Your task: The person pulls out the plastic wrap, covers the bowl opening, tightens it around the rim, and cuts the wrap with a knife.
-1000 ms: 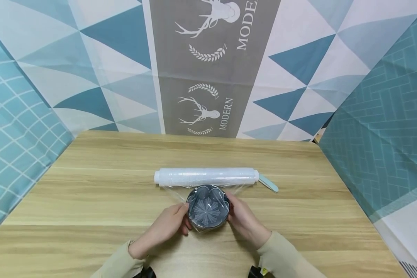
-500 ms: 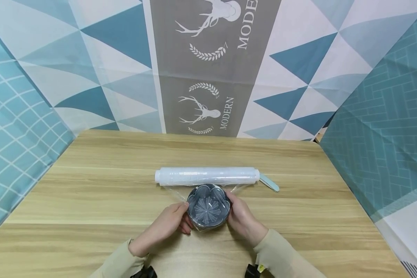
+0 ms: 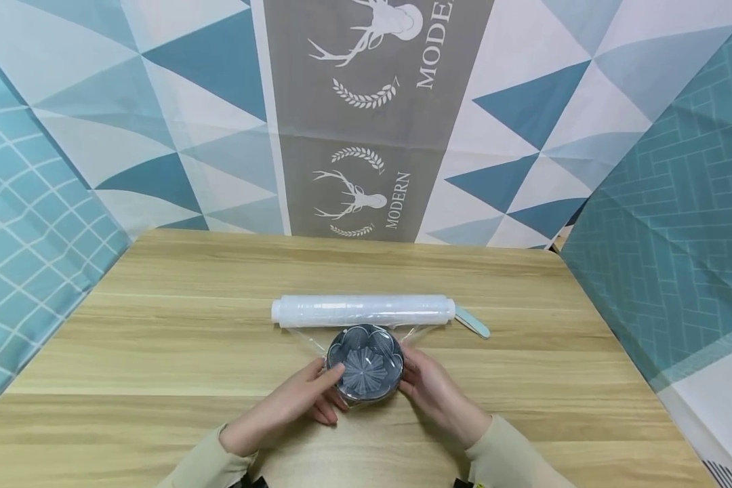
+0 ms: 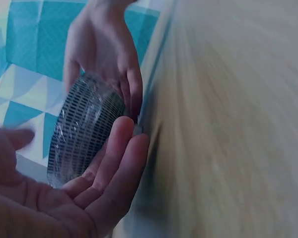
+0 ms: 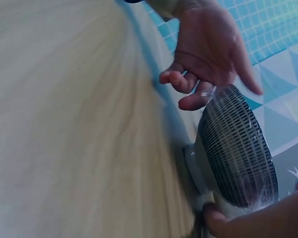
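Note:
A dark patterned bowl has clear cling film stretched over its mouth, and its dark ribbed outside shows in the left wrist view. My left hand is at the bowl's left side. Its bent fingers touch the film by the side, while the thumb stands off the bowl. My right hand holds the right side, with a fingertip low near the foot in the right wrist view. Behind the bowl lies a roll of cling film; its loose sheet runs forward onto the bowl.
A pale green flat-handled tool pokes out from behind the roll's right end; its other end is hidden. The wooden table meets patterned cloth walls at the back and both sides.
My left thumb has lifted from the rim and swung inward over the bowl's edge. My right hand has slid slightly lower along its side. Bowl and roll stay almost in place.

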Action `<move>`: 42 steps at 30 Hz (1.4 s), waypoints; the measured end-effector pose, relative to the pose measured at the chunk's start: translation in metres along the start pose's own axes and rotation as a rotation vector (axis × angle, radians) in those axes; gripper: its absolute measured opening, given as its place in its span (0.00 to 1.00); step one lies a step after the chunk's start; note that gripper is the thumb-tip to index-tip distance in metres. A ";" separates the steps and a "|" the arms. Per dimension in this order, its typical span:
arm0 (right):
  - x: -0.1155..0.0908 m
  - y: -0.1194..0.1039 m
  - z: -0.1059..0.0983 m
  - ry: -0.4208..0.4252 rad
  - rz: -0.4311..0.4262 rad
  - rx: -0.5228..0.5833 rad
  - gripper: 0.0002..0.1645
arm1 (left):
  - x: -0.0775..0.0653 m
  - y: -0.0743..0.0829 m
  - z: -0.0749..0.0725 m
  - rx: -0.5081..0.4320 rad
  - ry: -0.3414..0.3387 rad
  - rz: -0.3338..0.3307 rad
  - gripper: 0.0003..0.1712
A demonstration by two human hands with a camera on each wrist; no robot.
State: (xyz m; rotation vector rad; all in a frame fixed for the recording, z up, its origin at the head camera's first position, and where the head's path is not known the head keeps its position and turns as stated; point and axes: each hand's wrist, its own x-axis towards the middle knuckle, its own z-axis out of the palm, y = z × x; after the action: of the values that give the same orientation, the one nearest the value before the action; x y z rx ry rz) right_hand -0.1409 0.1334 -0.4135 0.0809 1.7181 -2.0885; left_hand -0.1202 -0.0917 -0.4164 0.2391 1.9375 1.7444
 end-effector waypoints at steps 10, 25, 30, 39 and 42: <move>-0.008 0.002 -0.005 -0.172 -0.121 -0.401 0.54 | -0.001 -0.006 0.000 0.229 -0.038 0.154 0.42; -0.004 0.004 -0.015 -0.088 -0.316 -0.791 0.48 | -0.001 -0.002 -0.001 0.653 0.215 0.228 0.18; -0.001 0.000 -0.021 -0.048 -0.341 -0.989 0.35 | 0.000 -0.002 -0.003 0.681 0.205 0.245 0.15; -0.002 -0.005 -0.020 -0.042 -0.367 -1.115 0.30 | 0.000 0.001 -0.004 0.671 0.170 0.197 0.21; -0.002 -0.005 -0.019 -0.053 -0.375 -1.108 0.37 | 0.001 0.001 -0.005 0.672 0.164 0.188 0.23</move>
State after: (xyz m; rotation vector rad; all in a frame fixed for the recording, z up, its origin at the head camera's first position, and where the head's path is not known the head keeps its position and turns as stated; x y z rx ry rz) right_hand -0.1455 0.1528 -0.4126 -0.6505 2.7272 -1.0274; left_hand -0.1240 -0.0950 -0.4152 0.5380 2.6470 1.1803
